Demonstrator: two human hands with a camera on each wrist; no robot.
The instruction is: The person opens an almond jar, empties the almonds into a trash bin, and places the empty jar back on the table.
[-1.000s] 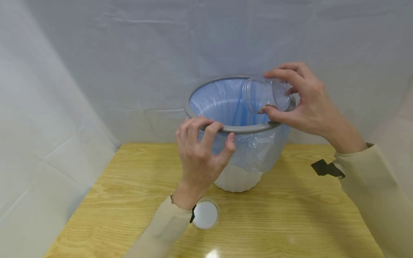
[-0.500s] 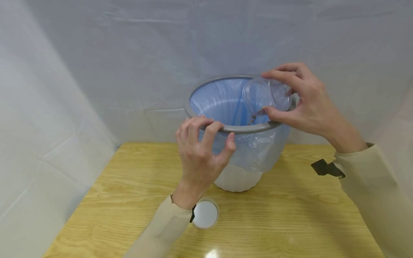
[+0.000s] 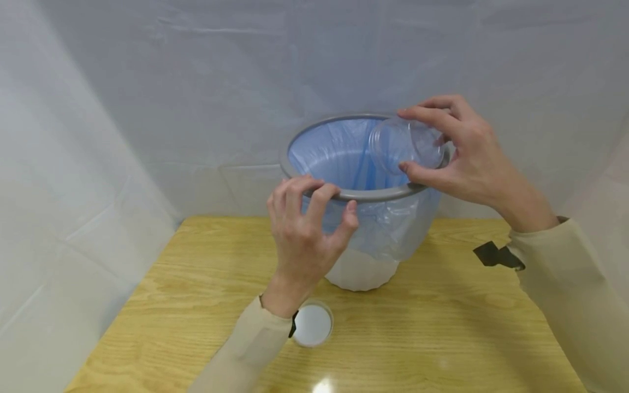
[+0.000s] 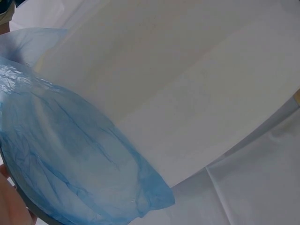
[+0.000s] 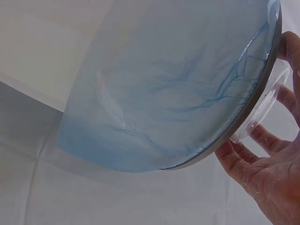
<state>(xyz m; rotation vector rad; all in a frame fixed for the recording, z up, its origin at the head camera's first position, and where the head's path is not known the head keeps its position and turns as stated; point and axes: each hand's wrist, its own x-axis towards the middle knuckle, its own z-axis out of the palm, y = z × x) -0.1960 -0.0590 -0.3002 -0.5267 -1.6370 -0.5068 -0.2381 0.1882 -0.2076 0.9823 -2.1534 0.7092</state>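
In the head view a white trash can stands upright on the table, lined with a blue plastic bag that folds out under its grey rim. My left hand grips the near left part of the rim, fingers curled over it and thumb on the outer side. Over the right part of the opening, my right hand holds a clear plastic jar on its side, mouth facing left. No contents show in the jar. In the right wrist view the jar is partly behind the rim.
A round white lid lies on the wooden table beside my left wrist. Pale sheeting hangs behind the table and along its left side.
A second ago small brown bits lay near the jar's mouth; half a second ago they were falling into the trash can. Now none show. The jar tipped slightly further down; both hands stayed nearly still.
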